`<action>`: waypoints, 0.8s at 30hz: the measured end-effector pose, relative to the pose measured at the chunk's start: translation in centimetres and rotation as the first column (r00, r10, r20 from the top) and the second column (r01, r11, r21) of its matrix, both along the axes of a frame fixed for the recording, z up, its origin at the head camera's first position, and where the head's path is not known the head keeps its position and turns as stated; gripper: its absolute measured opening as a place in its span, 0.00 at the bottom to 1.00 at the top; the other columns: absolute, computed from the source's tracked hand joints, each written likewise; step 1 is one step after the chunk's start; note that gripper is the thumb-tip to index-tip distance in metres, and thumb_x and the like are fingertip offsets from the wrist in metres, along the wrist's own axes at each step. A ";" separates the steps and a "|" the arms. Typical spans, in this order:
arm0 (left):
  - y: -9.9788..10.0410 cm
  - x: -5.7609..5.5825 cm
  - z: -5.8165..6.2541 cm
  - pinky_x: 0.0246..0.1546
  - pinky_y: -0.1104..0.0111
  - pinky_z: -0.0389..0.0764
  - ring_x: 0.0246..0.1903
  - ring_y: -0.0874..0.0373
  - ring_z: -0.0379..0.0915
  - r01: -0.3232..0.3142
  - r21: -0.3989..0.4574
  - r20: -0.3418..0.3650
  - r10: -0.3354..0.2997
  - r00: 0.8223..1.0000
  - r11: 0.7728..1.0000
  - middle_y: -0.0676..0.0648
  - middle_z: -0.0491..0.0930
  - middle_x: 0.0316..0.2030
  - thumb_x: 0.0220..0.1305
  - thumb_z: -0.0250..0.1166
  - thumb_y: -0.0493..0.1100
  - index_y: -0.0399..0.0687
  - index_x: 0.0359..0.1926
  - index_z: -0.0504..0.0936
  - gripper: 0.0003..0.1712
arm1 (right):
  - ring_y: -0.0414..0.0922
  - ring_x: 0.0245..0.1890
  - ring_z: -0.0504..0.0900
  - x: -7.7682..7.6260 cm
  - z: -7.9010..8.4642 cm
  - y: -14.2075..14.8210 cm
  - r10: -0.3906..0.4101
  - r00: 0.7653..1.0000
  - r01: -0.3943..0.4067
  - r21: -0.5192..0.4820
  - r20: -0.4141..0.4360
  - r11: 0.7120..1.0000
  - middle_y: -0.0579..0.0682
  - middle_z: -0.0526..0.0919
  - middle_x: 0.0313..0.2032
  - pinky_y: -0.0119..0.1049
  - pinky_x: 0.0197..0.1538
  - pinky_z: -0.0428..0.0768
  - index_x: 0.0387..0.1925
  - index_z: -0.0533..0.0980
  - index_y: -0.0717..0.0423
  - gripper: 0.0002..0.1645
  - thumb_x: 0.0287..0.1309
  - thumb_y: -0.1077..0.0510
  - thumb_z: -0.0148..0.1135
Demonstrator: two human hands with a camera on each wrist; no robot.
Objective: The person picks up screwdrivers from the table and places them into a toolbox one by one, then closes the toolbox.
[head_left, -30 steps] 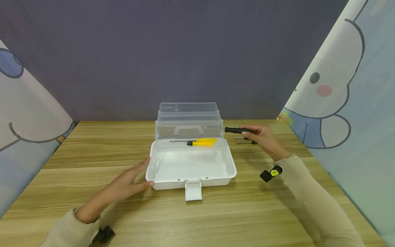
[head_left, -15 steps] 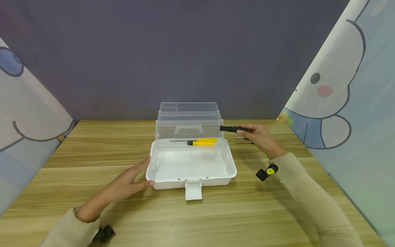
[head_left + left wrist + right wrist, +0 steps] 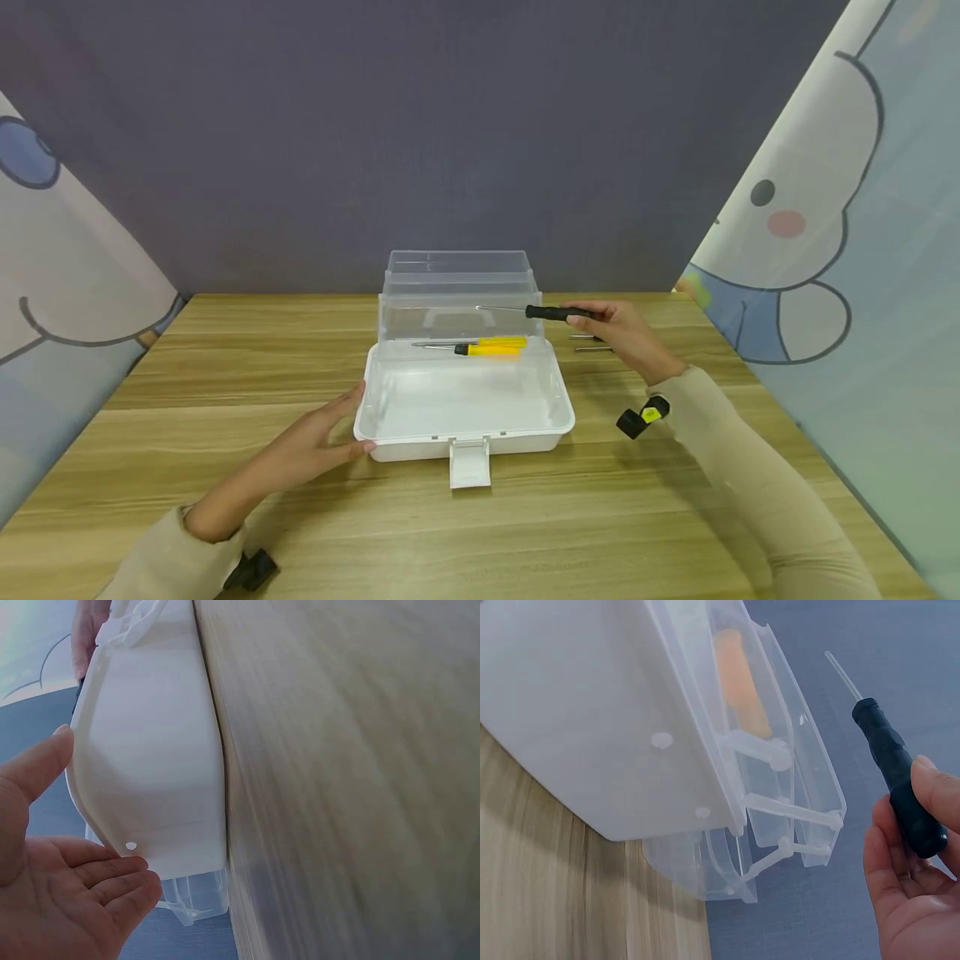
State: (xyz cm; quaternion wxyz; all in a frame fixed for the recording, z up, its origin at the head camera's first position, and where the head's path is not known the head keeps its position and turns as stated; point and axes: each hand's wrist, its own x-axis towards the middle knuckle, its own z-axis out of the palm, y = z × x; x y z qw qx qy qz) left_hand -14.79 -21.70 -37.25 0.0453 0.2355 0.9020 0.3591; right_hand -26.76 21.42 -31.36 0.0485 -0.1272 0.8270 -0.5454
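Observation:
A white toolbox (image 3: 465,448) stands on the table with its clear lid and tiers folded back. My left hand (image 3: 307,450) rests against its left side with straight fingers, the thumb at the front corner; the left wrist view shows the fingertips on the box wall (image 3: 150,765). In my right hand (image 3: 626,333), a black-handled screwdriver (image 3: 900,776) is pinched between thumb and fingers. It is held in the air at the box's right rear, its shaft pointing left across the clear tiers. Two yellow-handled screwdrivers (image 3: 495,350) lie side by side in the lower clear tray.
Shafts of two more screwdrivers (image 3: 592,348) show on the table right of the box, their handles hidden behind my right hand. The box's latch (image 3: 470,467) hangs open at the front. A dark panel (image 3: 450,150) rises behind the wooden table (image 3: 480,542).
My right hand has moved left with the black screwdriver, bringing its shaft farther over the clear tiers. The left hand and the box have stayed put.

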 end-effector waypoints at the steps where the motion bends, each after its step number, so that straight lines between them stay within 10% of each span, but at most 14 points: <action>1: 0.0 0.0 0.0 0.61 0.42 0.54 0.67 0.34 0.47 0.000 0.000 0.001 0.000 1.000 1.000 0.31 0.50 0.69 0.62 0.62 0.56 0.31 0.70 0.49 0.50 | 0.36 0.42 0.79 0.0 0.0 -0.1 0.007 1.000 -0.007 -0.003 -0.003 1.000 0.40 0.81 0.46 0.30 0.45 0.77 0.57 0.73 0.65 0.28 0.60 0.52 0.62; 9: 0.0 0.0 -0.2 0.61 0.45 0.53 0.68 0.35 0.48 -0.001 -0.003 -0.010 0.000 1.000 1.000 0.32 0.51 0.69 0.61 0.63 0.56 0.31 0.70 0.50 0.50 | 0.37 0.40 0.79 -0.3 0.0 -0.7 0.009 1.000 -0.009 0.011 -0.016 1.000 0.57 0.78 0.54 0.28 0.41 0.79 0.57 0.73 0.66 0.25 0.61 0.56 0.62; 19: -0.1 -0.1 -0.1 0.62 0.47 0.53 0.68 0.35 0.48 -0.006 -0.009 -0.018 0.006 1.000 1.000 0.31 0.51 0.69 0.61 0.63 0.56 0.31 0.70 0.50 0.50 | 0.42 0.41 0.78 -0.6 -0.2 -1.2 0.012 1.000 -0.012 -0.017 0.018 1.000 0.52 0.80 0.52 0.28 0.40 0.77 0.56 0.74 0.66 0.24 0.60 0.58 0.62; 24: -0.1 0.0 -0.2 0.66 0.69 0.50 0.68 0.36 0.48 -0.003 0.003 -0.025 0.003 1.000 1.000 0.32 0.51 0.69 0.61 0.63 0.56 0.31 0.70 0.50 0.49 | 0.38 0.40 0.76 -0.5 -0.4 -1.4 0.019 0.999 -0.019 -0.017 0.035 1.000 0.52 0.79 0.53 0.30 0.39 0.75 0.57 0.73 0.66 0.24 0.61 0.59 0.62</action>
